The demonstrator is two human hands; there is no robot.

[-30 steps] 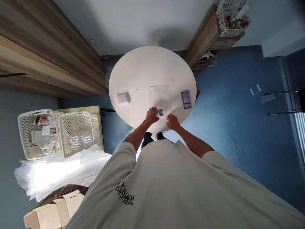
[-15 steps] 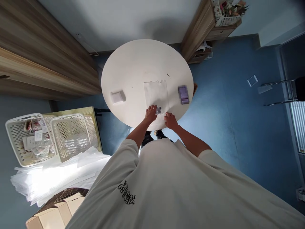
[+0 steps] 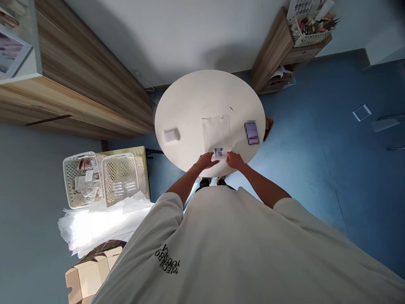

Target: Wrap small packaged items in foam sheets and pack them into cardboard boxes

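Both my hands rest at the near edge of a round white table [image 3: 190,101]. A small clear packet with dark contents [image 3: 218,152] lies between them, at the near end of a white paper bag [image 3: 216,130] lying flat on the table. My left hand [image 3: 205,161] lies with fingers flat, its fingertips reaching the packet's left side. My right hand [image 3: 234,160] has its fingers pinched at the packet's right edge.
A small white box [image 3: 171,135] sits at the table's left, a purple phone [image 3: 252,131] at its right. Two white baskets [image 3: 104,179] stand on a low table at left, above a stack of white sheets [image 3: 98,223] and a cardboard box [image 3: 85,276]. A wooden shelf [image 3: 278,55] stands behind.
My hands have drawn closer together around the packet; my right hand now pinches its right edge, and my left hand has flattened beside it. The camera view shifted.
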